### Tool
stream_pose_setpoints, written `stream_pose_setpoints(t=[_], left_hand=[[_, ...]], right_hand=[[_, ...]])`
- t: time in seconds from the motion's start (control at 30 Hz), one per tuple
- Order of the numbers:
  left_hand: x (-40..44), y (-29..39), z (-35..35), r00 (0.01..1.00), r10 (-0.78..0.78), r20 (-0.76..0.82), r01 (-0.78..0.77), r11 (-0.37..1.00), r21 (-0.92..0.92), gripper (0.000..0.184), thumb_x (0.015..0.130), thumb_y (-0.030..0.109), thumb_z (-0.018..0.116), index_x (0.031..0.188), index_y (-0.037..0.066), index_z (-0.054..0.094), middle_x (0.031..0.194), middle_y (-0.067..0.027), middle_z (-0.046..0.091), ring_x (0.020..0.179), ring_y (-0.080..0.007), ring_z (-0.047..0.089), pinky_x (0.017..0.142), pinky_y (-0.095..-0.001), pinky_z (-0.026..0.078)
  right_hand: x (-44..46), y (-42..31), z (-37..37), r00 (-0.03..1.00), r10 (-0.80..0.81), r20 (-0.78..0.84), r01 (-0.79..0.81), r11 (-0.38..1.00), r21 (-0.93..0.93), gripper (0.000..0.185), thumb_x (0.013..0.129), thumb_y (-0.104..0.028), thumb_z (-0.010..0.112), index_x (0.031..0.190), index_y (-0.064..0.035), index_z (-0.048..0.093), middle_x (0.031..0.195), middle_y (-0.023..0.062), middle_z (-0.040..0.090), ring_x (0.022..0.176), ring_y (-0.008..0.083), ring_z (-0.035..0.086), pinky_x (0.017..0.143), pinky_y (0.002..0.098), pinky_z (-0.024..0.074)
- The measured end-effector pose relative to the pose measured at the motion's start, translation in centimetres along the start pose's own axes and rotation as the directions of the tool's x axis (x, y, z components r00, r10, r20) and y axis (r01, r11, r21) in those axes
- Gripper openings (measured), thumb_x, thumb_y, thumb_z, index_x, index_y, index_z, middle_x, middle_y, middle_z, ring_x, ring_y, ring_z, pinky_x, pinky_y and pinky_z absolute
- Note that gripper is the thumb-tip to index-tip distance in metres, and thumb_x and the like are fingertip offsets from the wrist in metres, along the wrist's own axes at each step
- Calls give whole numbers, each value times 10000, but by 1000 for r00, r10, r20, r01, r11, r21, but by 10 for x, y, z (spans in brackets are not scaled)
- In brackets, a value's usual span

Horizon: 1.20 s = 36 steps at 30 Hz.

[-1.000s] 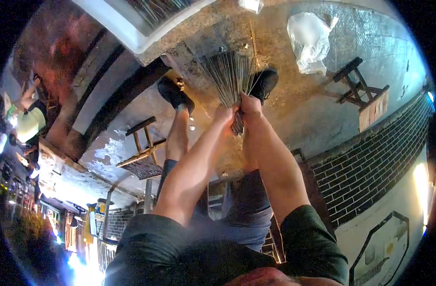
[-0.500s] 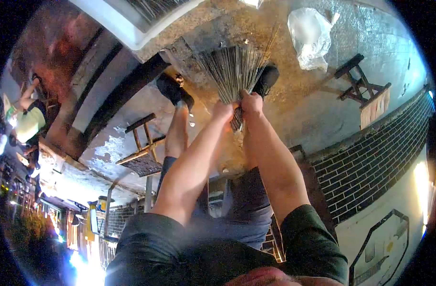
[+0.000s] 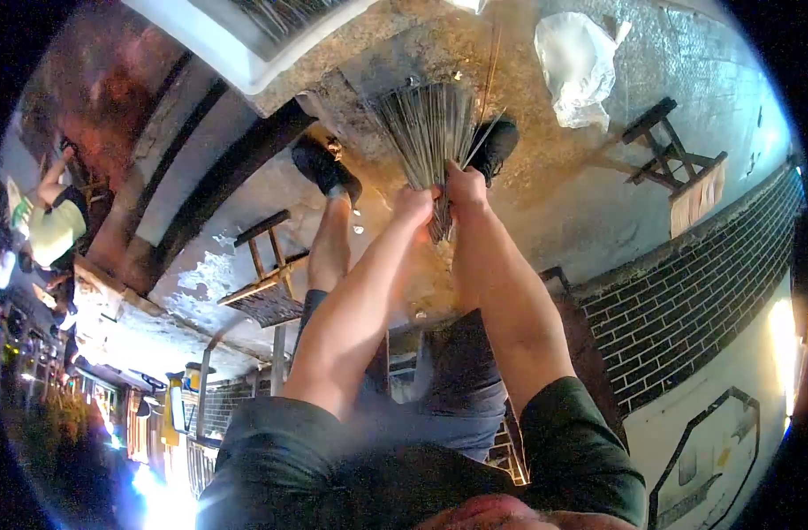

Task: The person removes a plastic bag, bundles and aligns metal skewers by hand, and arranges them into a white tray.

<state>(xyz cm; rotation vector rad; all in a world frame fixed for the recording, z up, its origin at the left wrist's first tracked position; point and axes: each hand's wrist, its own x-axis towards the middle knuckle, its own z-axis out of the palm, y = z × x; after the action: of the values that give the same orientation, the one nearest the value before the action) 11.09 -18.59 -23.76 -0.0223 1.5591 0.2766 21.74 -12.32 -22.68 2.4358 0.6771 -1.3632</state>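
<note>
A fanned bundle of thin grey sticks [image 3: 426,124] spreads out over the floor between my feet, its narrow end gathered low. My left hand [image 3: 414,205] is closed around the gathered part from the left. Right beside it, my right hand [image 3: 466,187] is closed at the bundle's right edge. A few sticks stand out from the fan near the right hand, and a long brownish one points up past my shoe. The fingers partly hide the grip, and the short lower ends poke out below the hands. What the sticks are made of I cannot tell.
A white-rimmed tray [image 3: 249,75] with dark thin sticks is at the top left. A clear plastic bag [image 3: 576,71] lies at the upper right. Low stools stand left [image 3: 267,265] and right [image 3: 678,168]. Another person [image 3: 55,230] sits at far left.
The sticks at the fan's right edge have swung apart from the rest, the long one now more upright. My right hand has shifted slightly; my left hand stays on the bundle.
</note>
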Motion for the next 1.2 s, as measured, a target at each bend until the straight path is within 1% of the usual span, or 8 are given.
stream_pose_setpoints(t=[0.23, 0.27, 0.37, 0.57, 0.7, 0.93, 1.1, 1.2], left_hand=[[-8, 10, -1, 983, -164, 86, 181, 950, -256, 356, 694, 227, 709, 954, -12, 663, 859, -160, 671, 808, -250, 637, 711, -374, 490], [-19, 33, -6, 1000, 12, -21, -9, 989, 148, 364, 714, 250, 693, 969, -6, 655, 871, -167, 673, 860, -266, 636, 735, -373, 487], [-24, 37, -9, 999, 53, -7, -46, 914, 402, 378, 751, 298, 658, 1019, 32, 640, 971, -186, 659, 900, -305, 630, 764, -404, 481], [22, -28, 3, 993, 2, -120, 19, 985, 171, 371, 753, 279, 669, 1017, 20, 638, 922, -172, 669, 858, -282, 633, 744, -393, 485], [-10, 18, -6, 972, -188, 143, 219, 943, -252, 336, 718, 176, 707, 979, -22, 633, 825, -121, 655, 716, -224, 616, 614, -383, 491], [-24, 23, -8, 1000, 2, 30, 1, 993, -121, 278, 731, 141, 666, 950, -28, 643, 830, -132, 658, 682, -198, 617, 573, -375, 477], [-34, 33, -1, 997, -81, -8, 75, 958, -277, 264, 745, 186, 660, 898, -28, 653, 746, -134, 652, 698, -223, 626, 592, -368, 482], [-28, 40, -10, 996, -37, -86, 64, 943, 326, 280, 755, 199, 652, 923, -25, 641, 775, -133, 648, 682, -223, 619, 595, -380, 489]], right_hand=[[29, 45, 25, 999, -5, -44, 17, 959, 282, 436, 812, -331, 604, 958, 80, 620, 902, 179, 648, 781, 223, 615, 666, 354, 484], [28, 46, 25, 998, -58, -24, 62, 963, 264, 426, 802, -316, 617, 962, 78, 623, 893, 165, 650, 756, 210, 612, 647, 357, 485], [17, 28, 21, 996, -90, 1, 88, 973, 216, 406, 783, -285, 640, 973, 73, 629, 872, 138, 654, 706, 187, 606, 606, 363, 487], [-7, 9, 4, 994, 104, 27, -108, 969, 223, 465, 782, -279, 638, 1070, 78, 561, 928, 151, 641, 769, 231, 612, 630, 375, 494], [2, 17, 13, 999, 5, 45, -21, 935, 354, 409, 770, -231, 657, 1039, 68, 581, 919, 143, 641, 758, 226, 610, 627, 367, 494], [-2, 13, 15, 992, 123, -18, -97, 854, 511, 329, 801, -181, 586, 969, 101, 581, 818, 147, 636, 680, 200, 583, 603, 358, 479], [-27, -13, -2, 995, 26, -92, -16, 994, 106, 449, 839, -299, 504, 984, 120, 573, 863, 248, 632, 767, 280, 625, 674, 402, 480], [-31, -22, -3, 999, -46, -25, 45, 998, -46, 498, 850, -367, 479, 1006, 92, 591, 983, 279, 620, 916, 377, 613, 771, 419, 470]])
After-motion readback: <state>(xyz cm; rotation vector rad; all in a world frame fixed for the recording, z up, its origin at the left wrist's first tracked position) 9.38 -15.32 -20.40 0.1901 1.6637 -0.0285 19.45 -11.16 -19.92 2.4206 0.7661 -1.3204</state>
